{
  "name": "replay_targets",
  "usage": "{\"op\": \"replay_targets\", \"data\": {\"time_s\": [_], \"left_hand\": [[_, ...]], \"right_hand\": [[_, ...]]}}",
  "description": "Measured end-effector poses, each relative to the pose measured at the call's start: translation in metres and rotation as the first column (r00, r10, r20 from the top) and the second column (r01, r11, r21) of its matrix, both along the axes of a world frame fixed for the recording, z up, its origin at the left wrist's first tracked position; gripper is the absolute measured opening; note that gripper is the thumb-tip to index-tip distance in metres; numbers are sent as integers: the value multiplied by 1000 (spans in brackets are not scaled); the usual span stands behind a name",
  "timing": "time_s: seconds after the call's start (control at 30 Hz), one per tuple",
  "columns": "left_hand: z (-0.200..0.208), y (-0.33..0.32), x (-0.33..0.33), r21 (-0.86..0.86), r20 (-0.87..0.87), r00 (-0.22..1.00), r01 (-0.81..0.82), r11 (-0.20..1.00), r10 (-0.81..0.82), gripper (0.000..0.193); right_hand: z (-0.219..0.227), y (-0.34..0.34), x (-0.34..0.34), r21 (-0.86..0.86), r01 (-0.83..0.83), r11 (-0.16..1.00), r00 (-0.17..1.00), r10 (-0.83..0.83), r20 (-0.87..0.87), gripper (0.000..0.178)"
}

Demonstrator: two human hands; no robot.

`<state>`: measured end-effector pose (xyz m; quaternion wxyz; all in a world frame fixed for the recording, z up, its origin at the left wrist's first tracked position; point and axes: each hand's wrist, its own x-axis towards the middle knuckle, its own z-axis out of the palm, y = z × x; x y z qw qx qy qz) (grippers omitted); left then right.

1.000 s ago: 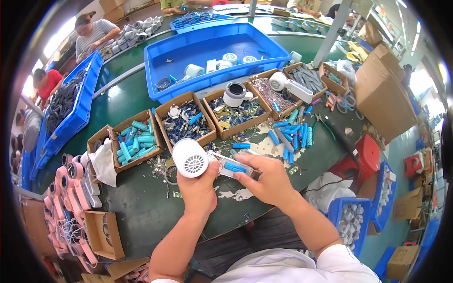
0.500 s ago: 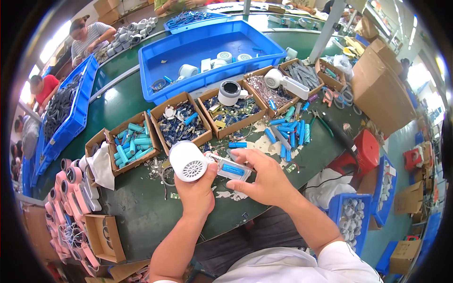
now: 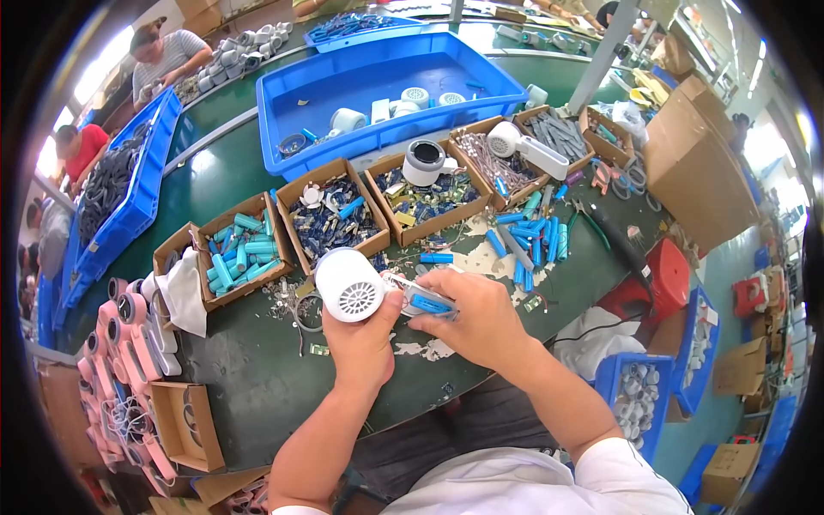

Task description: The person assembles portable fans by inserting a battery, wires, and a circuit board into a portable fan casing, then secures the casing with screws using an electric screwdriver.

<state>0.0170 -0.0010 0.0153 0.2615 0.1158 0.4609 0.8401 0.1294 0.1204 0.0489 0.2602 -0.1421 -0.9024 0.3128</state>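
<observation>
A white handheld fan body (image 3: 345, 279) with a round vented head is held over the green bench. My left hand (image 3: 365, 348) is closed around it where head and handle meet, with the thumb along the joint. In the open handle lies a blue cylindrical battery (image 3: 431, 305), with thin wires near the neck. My right hand (image 3: 481, 319) grips the handle's far end between thumb and fingers. Just beyond the hands, another blue battery (image 3: 436, 257) lies on the bench. A cardboard box of circuit boards (image 3: 330, 225) stands behind the fan head.
Left of the hands are a box of teal batteries (image 3: 240, 262) and a stack of pink fans (image 3: 120, 352). Loose blue batteries (image 3: 536, 236), pliers (image 3: 590, 225) and a dark elongated tool (image 3: 620, 245) lie to the right. A large blue bin (image 3: 300, 167) stands behind the boxes.
My right hand's fingers, spread around the handle half a second ago, have closed onto its end. The handle has tilted, so its open side shows narrower.
</observation>
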Motion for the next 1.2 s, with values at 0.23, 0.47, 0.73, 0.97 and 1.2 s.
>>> {"op": "replay_targets", "data": {"time_s": [0.23, 0.47, 0.73, 0.97, 1.2], "left_hand": [[-1, 3, 2, -36, -26, 999, -29, 999, 28, 48], [5, 3, -5, -21, 146, 989, 18, 1000, -15, 31], [-1, 1, -10, -71, 110, 993, 50, 996, -42, 30], [2, 2, -4, 4, 137, 990, 38, 999, -38, 41], [1, 3, -3, 43, 194, 972, 124, 991, -130, 39]], "right_hand": [[-3, 3, 2, 173, -35, 984, 999, 38, -10, 46], [-14, 7, 3, 286, -71, 956, 967, 136, -215, 43], [-11, 3, 16, 199, -85, 976, 988, 108, -108, 34], [-10, -1, 14, -368, 28, 929, 994, 13, 107, 36], [1, -1, 8, -419, 10, 908, 999, 13, 52, 34]]}}
